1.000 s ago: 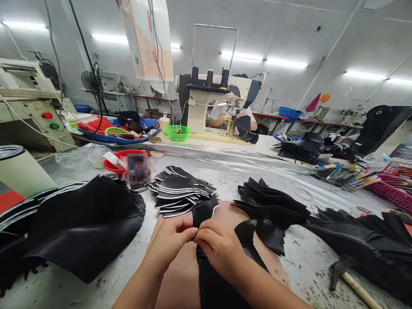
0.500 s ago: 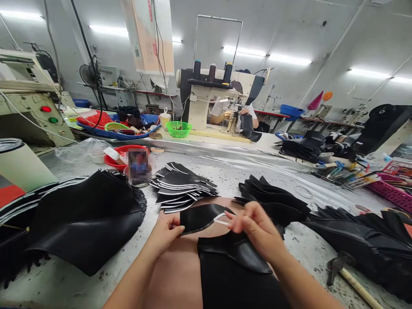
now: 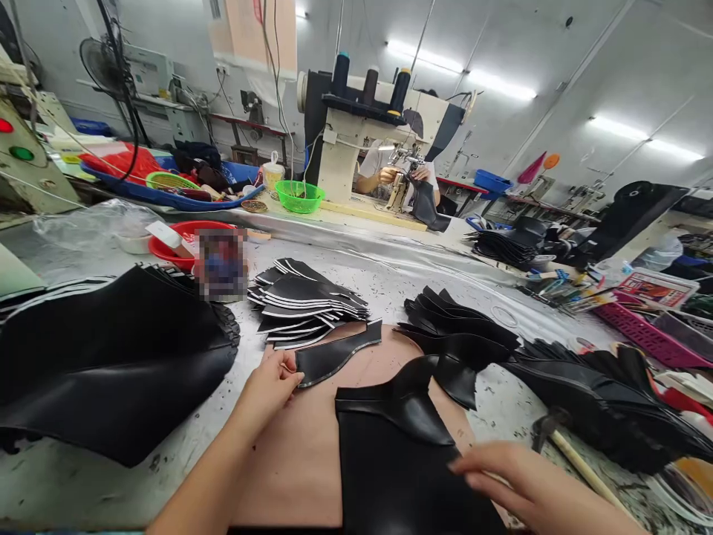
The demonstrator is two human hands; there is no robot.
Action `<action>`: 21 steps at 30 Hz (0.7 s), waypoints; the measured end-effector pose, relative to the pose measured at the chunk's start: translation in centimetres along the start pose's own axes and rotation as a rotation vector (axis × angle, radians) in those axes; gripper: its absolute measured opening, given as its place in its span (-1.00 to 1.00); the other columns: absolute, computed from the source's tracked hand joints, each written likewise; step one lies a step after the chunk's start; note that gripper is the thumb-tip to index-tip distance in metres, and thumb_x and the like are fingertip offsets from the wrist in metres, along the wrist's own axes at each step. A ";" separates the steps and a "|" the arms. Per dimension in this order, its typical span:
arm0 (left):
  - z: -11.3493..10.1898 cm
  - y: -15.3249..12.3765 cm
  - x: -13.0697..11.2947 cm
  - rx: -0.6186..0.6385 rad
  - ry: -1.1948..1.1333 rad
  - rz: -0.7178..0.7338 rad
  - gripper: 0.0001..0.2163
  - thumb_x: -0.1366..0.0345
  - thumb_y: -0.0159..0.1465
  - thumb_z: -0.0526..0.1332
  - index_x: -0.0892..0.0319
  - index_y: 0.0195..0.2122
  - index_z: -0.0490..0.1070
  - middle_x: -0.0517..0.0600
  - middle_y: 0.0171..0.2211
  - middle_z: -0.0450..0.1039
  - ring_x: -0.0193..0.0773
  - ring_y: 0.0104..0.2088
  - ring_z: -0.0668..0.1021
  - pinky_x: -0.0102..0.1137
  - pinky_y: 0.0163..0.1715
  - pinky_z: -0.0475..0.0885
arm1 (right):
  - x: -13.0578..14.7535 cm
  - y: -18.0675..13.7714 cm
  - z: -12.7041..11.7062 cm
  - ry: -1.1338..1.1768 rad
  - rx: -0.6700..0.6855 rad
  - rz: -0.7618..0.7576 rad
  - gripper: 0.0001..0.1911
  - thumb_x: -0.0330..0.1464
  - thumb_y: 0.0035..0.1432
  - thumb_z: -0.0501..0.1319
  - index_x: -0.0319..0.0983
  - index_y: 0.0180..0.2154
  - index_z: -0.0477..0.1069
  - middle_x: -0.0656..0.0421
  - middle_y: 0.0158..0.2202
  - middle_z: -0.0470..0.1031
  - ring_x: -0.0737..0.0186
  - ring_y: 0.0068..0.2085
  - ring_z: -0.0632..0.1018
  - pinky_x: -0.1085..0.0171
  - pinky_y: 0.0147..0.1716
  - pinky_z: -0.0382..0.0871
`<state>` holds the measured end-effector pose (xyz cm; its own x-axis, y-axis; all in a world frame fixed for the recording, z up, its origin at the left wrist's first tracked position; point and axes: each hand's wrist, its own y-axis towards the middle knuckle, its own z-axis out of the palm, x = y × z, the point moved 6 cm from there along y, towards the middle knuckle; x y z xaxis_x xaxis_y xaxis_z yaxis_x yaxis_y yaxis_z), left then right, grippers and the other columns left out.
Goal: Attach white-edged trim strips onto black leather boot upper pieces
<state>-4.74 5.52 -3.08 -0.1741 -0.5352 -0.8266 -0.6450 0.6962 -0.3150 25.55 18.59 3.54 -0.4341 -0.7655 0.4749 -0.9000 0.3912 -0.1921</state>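
The left hand [image 3: 274, 380] pinches the left end of a curved black strip [image 3: 334, 358] between thumb and fingers, the piece slanting up to the right over a pinkish board [image 3: 290, 461], just below a stack of white-edged black pieces [image 3: 312, 301]. Nearer me, the right hand [image 3: 521, 475], blurred, hangs loosely spread with nothing visible in it, by the right edge of a larger black panel [image 3: 401, 472], though I can't tell whether they touch. Farther right lies a hammer [image 3: 573, 455], and across the table a co-worker sits behind a sewing machine [image 3: 338, 160]
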 end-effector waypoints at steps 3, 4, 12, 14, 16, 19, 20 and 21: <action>0.0 -0.2 0.0 -0.035 0.103 0.018 -0.82 0.19 0.25 0.16 0.22 -0.32 0.35 -0.15 -0.50 0.34 -0.41 -0.55 0.40 -0.42 -0.49 0.38 | 5.0 6.8 0.6 -0.117 -0.022 -0.223 -0.70 -0.41 0.23 0.05 -0.14 -0.05 0.42 0.08 -0.01 0.47 0.11 0.00 0.46 0.16 -0.02 0.31; -0.1 -0.3 0.0 -0.044 0.138 0.022 -0.81 0.18 0.25 0.16 0.22 -0.32 0.35 -0.14 -0.49 0.35 -0.40 -0.53 0.41 -0.40 -0.47 0.38 | 5.9 8.9 1.2 -0.212 -0.020 -0.212 -0.70 -0.42 0.23 0.05 -0.20 -0.02 0.38 0.04 0.00 0.45 0.08 0.02 0.43 0.13 -0.01 0.28; 1.5 -3.7 -0.4 -0.001 0.258 0.086 -0.89 0.26 0.17 0.22 0.18 -0.40 0.33 -0.15 -0.53 0.36 -0.33 -0.48 0.43 -0.36 -0.40 0.34 | 8.4 13.0 3.5 -0.255 0.304 -0.314 -0.95 -0.40 0.19 0.14 -0.18 -0.29 0.38 0.25 -0.38 0.46 0.29 -0.40 0.46 0.37 -0.44 0.25; 1.9 -4.8 -0.3 0.018 0.240 0.101 -0.92 0.33 0.10 0.23 0.14 -0.43 0.32 -0.15 -0.57 0.34 -0.27 -0.48 0.43 -0.34 -0.39 0.31 | 9.1 12.5 3.5 -0.164 0.419 -0.362 -0.96 -0.39 0.19 0.14 -0.17 -0.30 0.36 0.31 -0.45 0.41 0.36 -0.46 0.40 0.42 -0.51 0.19; 2.2 -6.0 -0.3 0.030 0.195 0.127 -0.96 0.34 0.08 0.19 0.11 -0.43 0.32 -0.09 -0.55 0.37 -0.17 -0.41 0.45 -0.27 -0.32 0.31 | 9.9 12.3 3.7 -0.038 0.516 -0.394 -0.96 -0.42 0.19 0.13 -0.18 -0.31 0.35 0.33 -0.47 0.36 0.38 -0.46 0.36 0.44 -0.50 0.17; 3.3 -8.0 -1.0 0.141 0.044 0.219 -0.82 0.38 0.07 0.11 0.09 -0.29 0.38 0.01 -0.30 0.44 -0.08 -0.15 0.44 -0.20 -0.08 0.28 | 10.7 12.2 4.0 0.128 0.610 -0.425 -0.96 -0.44 0.19 0.12 -0.22 -0.33 0.32 0.32 -0.46 0.30 0.40 -0.44 0.31 0.44 -0.47 0.17; 4.0 -8.8 -1.2 0.222 -0.027 0.247 -0.74 0.41 0.04 0.10 0.08 -0.23 0.39 0.00 -0.24 0.45 -0.10 -0.10 0.42 -0.22 -0.03 0.27 | 10.8 12.1 3.9 0.156 0.625 -0.426 -0.96 -0.43 0.19 0.12 -0.22 -0.33 0.32 0.32 -0.45 0.30 0.40 -0.43 0.30 0.44 -0.46 0.17; 4.9 -9.8 -1.4 0.316 -0.102 0.261 -0.67 0.43 0.01 0.09 0.08 -0.17 0.40 -0.01 -0.22 0.46 -0.13 -0.10 0.43 -0.24 -0.02 0.29 | 10.8 12.0 3.7 0.159 0.633 -0.417 -0.95 -0.41 0.20 0.11 -0.22 -0.32 0.32 0.31 -0.45 0.30 0.40 -0.43 0.30 0.43 -0.45 0.17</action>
<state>5.42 1.81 -1.13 -0.2172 -0.2822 -0.9344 -0.3261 0.9233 -0.2031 9.94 13.12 3.23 -0.0867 -0.6842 0.7241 -0.8593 -0.3164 -0.4018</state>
